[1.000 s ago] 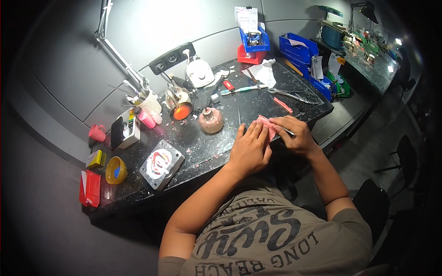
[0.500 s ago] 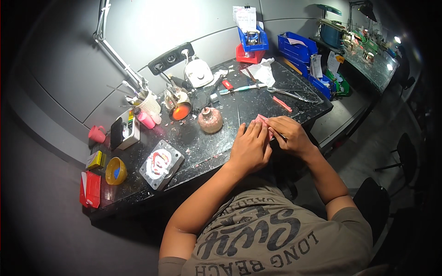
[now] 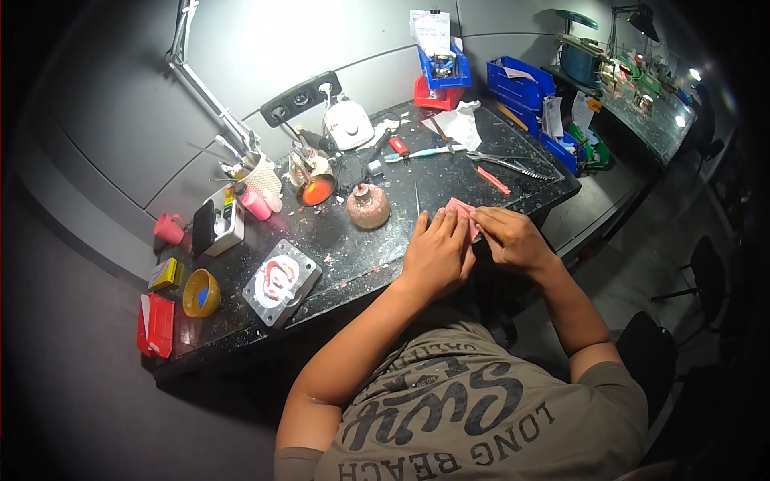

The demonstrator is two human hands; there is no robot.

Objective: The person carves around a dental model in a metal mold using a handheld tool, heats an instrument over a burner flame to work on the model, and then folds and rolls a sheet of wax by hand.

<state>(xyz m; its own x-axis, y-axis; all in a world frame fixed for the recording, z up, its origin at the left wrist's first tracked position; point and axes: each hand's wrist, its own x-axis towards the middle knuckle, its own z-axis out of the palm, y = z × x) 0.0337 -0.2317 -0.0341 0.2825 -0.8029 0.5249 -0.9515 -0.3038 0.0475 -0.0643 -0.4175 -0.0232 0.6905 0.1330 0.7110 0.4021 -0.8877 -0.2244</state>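
A pink wax sheet (image 3: pixel 460 207) lies at the front edge of the bench, partly hidden by my hands. My left hand (image 3: pixel 435 255) rests over it with fingers laid flat, pressing on its left side. The fingers of my right hand (image 3: pixel 513 239) are drawn together in a pinch at the sheet's right edge. Whether a tool is also in that hand is hidden. Beyond my hands lies a narrow pink wax strip (image 3: pixel 493 180). A grey metal flask half (image 3: pixel 281 284) with a white and red mould sits to the left.
A round-bodied burner (image 3: pixel 368 207) stands left of my hands, near a glowing orange heater (image 3: pixel 316 190). Farther back are a toothbrush (image 3: pixel 425 153), a metal tool (image 3: pixel 510 165) and a white appliance (image 3: pixel 348 125). A yellow bowl (image 3: pixel 201 293) and red box (image 3: pixel 156 325) stand far left.
My right hand has turned and shifted slightly, its fingers now closer together on the sheet. A dark thin thing by its fingers no longer shows. My left hand stays on the sheet.
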